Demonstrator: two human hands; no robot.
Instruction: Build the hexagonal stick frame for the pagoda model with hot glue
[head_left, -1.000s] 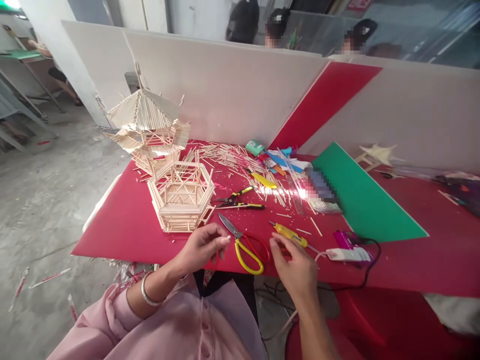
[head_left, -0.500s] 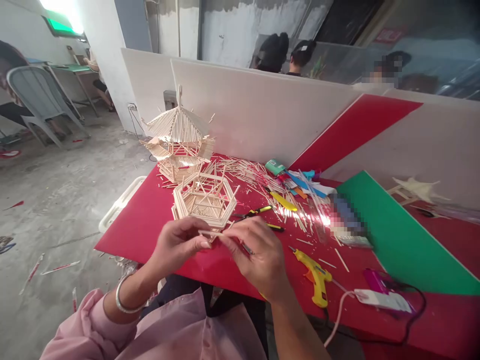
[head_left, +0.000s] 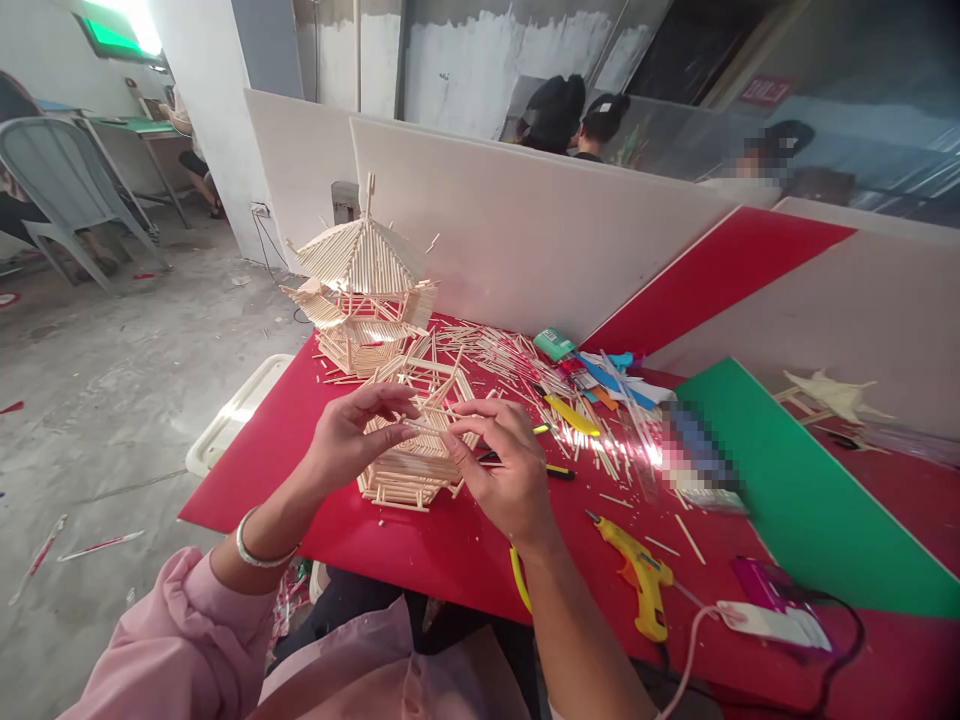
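Observation:
My left hand (head_left: 352,432) and my right hand (head_left: 501,468) are raised over the red table (head_left: 262,450). Together they pinch a thin wooden stick (head_left: 426,428) by its two ends, held level just above a hexagonal stick frame (head_left: 414,470). Both hands have their fingers closed on it. Behind the frame stands a stick pagoda model (head_left: 364,285) with a tiered roof. The left wrist wears a silver bangle and a pink sleeve.
Loose sticks (head_left: 510,360) litter the table's middle. A yellow glue gun (head_left: 637,575) with a cord lies at the right, black-and-yellow pliers (head_left: 555,470) past my right hand, a green sheet (head_left: 795,490) beyond. White and red partition boards (head_left: 540,240) back the table; people sit behind them.
Both hands rose from the table's front edge and came together on a stick, lifting it over the hexagonal frame. The view tilted up and shifted.

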